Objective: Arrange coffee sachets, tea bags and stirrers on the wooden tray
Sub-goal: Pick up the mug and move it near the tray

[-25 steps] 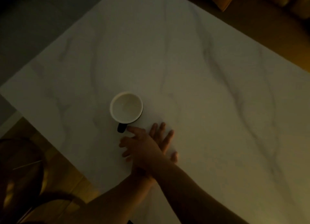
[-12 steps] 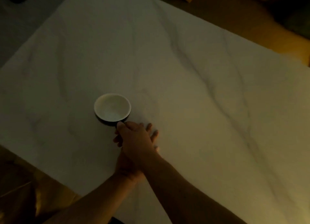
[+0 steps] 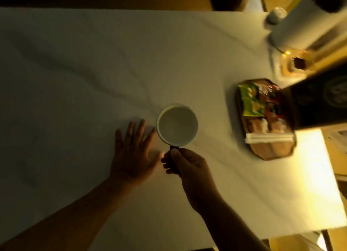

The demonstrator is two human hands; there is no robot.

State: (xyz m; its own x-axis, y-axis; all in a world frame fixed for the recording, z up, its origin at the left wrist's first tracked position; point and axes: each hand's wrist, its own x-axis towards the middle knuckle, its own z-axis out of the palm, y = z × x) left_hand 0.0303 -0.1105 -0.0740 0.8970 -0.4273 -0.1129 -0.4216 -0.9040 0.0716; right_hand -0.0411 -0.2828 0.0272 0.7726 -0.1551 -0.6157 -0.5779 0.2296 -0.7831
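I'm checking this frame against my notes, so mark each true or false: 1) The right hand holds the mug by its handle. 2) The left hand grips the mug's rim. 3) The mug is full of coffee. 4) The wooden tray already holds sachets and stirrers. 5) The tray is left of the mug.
1) True: the right hand pinches the dark handle of the mug.
2) False: the left hand lies flat on the table beside it.
3) False: it looks empty.
4) True: the wooden tray holds sachets and stirrers.
5) False: it is to the right.

No legible text on anything.
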